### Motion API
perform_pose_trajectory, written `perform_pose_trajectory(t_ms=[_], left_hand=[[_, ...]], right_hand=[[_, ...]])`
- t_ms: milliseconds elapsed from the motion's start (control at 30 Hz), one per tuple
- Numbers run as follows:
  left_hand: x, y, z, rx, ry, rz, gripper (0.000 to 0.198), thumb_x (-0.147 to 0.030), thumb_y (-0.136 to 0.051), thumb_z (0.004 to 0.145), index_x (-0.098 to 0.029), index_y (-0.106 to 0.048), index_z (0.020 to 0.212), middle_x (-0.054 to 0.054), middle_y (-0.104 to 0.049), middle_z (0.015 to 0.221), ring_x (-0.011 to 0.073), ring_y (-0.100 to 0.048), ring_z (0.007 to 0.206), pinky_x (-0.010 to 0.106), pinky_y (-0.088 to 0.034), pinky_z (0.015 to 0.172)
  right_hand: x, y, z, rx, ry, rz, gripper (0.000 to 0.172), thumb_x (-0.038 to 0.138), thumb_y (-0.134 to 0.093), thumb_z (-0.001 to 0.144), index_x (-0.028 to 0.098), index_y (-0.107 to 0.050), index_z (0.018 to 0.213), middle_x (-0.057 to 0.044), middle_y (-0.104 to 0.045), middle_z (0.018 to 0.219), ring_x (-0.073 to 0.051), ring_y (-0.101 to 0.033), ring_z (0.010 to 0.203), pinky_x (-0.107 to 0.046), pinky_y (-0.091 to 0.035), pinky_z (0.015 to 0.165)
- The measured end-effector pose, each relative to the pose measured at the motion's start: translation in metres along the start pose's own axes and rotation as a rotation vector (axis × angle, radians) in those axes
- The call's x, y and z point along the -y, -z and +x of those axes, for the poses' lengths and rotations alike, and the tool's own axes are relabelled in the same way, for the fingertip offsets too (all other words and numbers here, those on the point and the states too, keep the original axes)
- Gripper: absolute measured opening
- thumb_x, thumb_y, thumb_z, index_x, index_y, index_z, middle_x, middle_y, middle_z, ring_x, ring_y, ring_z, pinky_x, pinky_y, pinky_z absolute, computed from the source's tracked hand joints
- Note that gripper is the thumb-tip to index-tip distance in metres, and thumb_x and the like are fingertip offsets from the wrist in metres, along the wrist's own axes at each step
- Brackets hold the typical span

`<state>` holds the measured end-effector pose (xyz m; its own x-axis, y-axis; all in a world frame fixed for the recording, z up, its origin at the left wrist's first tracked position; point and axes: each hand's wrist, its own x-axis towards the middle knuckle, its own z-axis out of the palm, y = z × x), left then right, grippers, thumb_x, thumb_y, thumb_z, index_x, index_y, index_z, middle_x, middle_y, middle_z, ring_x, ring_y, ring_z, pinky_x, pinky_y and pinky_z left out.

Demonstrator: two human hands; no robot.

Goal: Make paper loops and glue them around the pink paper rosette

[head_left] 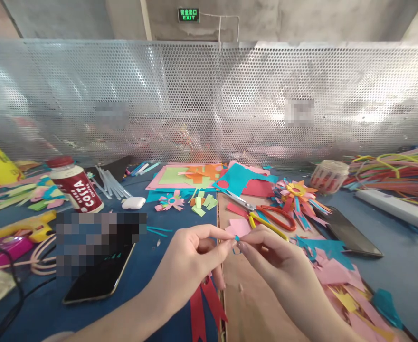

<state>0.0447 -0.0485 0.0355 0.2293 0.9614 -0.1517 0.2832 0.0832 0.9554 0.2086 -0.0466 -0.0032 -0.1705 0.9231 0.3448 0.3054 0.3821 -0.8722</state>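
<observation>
A small blue paper strip (236, 246), bent into a loop, is pinched between the fingertips of both hands. My left hand (194, 254) comes from the lower left, thumb and index finger closed on the strip. Mirroring it, my right hand (278, 259) grips the strip's other side with thumb and index finger. Red paper strips with notched ends (213, 304) show beneath my left hand; whether its lower fingers touch them I cannot tell. Just beyond the fingertips lie a pink paper piece (239, 227) and scissors with red and yellow handles (276, 218).
A paper flower (296, 192) and pink scraps (337, 273) lie right. Behind are coloured sheets (166, 175) and a small paper flower (171, 201). Left stand a phone (98, 280), a Costa bottle (75, 185) and a yellow glue gun (40, 228). A perforated metal panel (194, 95) closes the back.
</observation>
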Motion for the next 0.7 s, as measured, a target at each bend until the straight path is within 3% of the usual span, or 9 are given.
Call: perform_pose_trajectory(t_ms=[467,700], left_hand=[[0.0002,0.0005,-0.0001,0.005,-0.007,-0.017,0.024,-0.038,-0.058,0.078,-0.016,-0.064,0.085,-0.001,-0.058,0.041,0.01,-0.045,0.039,0.02,-0.033,0.044],[0.0029,-0.0016,-0.0021,-0.012,-0.076,0.052,0.022,-0.038,-0.058,0.078,-0.018,-0.066,0.084,-0.002,-0.057,0.042,0.0115,-0.051,0.04,0.022,-0.038,0.047]], right_hand=[[-0.0004,-0.0025,-0.0025,-0.016,0.037,0.005,0.012,0.031,-0.05,0.083,0.021,-0.059,0.084,-0.001,-0.059,0.074,-0.014,-0.054,0.065,-0.023,-0.044,0.053],[-0.0001,-0.001,-0.004,-0.053,0.101,-0.029,0.009,0.024,-0.051,0.083,0.021,-0.058,0.079,-0.001,-0.056,0.072,-0.014,-0.056,0.067,-0.023,-0.046,0.054]])
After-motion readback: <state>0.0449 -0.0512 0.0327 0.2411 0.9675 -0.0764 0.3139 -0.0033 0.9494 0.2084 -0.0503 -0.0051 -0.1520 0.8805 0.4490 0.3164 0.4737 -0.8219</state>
